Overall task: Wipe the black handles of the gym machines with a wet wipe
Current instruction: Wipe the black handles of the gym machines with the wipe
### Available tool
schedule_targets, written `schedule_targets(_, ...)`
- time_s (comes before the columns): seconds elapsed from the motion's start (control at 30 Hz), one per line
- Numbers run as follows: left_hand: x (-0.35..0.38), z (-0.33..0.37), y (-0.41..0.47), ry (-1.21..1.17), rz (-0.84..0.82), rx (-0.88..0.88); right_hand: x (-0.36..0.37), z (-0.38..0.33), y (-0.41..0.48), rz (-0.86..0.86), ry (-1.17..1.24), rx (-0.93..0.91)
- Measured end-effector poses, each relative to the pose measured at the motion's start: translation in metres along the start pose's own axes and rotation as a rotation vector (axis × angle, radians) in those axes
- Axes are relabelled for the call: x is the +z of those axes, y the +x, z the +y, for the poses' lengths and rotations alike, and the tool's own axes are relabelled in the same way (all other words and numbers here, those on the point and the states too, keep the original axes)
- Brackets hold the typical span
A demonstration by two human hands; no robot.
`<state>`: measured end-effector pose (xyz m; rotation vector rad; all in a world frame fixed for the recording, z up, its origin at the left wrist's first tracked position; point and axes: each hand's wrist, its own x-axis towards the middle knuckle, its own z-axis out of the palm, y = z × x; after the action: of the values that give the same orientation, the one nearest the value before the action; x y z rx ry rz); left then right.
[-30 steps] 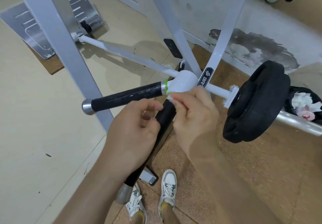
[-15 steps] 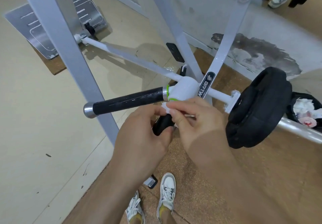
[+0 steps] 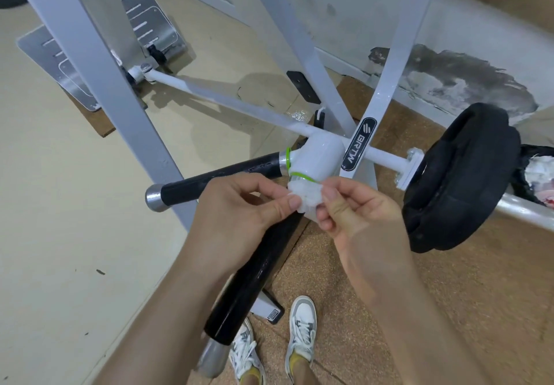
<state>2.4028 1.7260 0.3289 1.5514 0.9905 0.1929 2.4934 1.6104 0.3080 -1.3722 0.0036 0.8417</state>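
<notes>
Two black handles stick out of a white joint [image 3: 317, 161] with green rings. One handle [image 3: 221, 179] runs left to a silver end cap; the other handle [image 3: 254, 282] slants down toward me. A crumpled white wet wipe [image 3: 306, 201] sits just below the joint, above the top of the lower handle. My left hand [image 3: 239, 213] pinches its left side and my right hand [image 3: 356, 216] pinches its right side. Neither hand grips a handle.
Black weight plates [image 3: 458, 174] hang on a chrome bar at the right, with a black bag of used wipes [image 3: 536, 171] behind them. Grey frame beams [image 3: 99, 78] cross at left. Metal footplates [image 3: 144, 21] lie far left. My shoes [image 3: 301, 327] stand below.
My left hand has let go of the lower handle and now pinches the wipe with my right hand. The lower handle is uncovered again.
</notes>
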Motion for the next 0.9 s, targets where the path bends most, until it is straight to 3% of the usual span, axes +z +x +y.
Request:
schedule_targets(0.17, -0.002, -0.001, 0.005, 0.099, 0.098, 0.046, 0.0, 0.007, -0.003, 0.094, -0.195, -0.067)
schedule_targets(0.3, 0.006, -0.004, 0.006, 0.194, 0.211, 0.133, 0.01, 0.018, -0.006, 0.152, -0.512, -0.351)
schedule_targets(0.37, 0.007, -0.004, 0.002, 0.488, 0.251, 0.332, 0.01, 0.022, -0.007, 0.186, -0.672, -0.435)
schedule_targets(0.47, 0.011, -0.004, -0.014, 0.831, 0.131, 0.5, 0.012, 0.022, -0.007, 0.24, -0.743, -0.529)
schedule_targets(0.67, 0.021, 0.003, -0.002, 0.881, 0.126, 0.377, 0.007, 0.013, -0.01, 0.176, -0.608, -0.387)
schedule_targets(0.77, 0.025, 0.006, 0.002, 0.791, 0.09, 0.322, 0.006, 0.011, -0.012, 0.121, -0.557, -0.341)
schedule_targets(0.9, 0.011, 0.005, 0.02, 0.572, 0.05, 0.063, 0.009, 0.012, -0.016, 0.053, -0.571, -0.345)
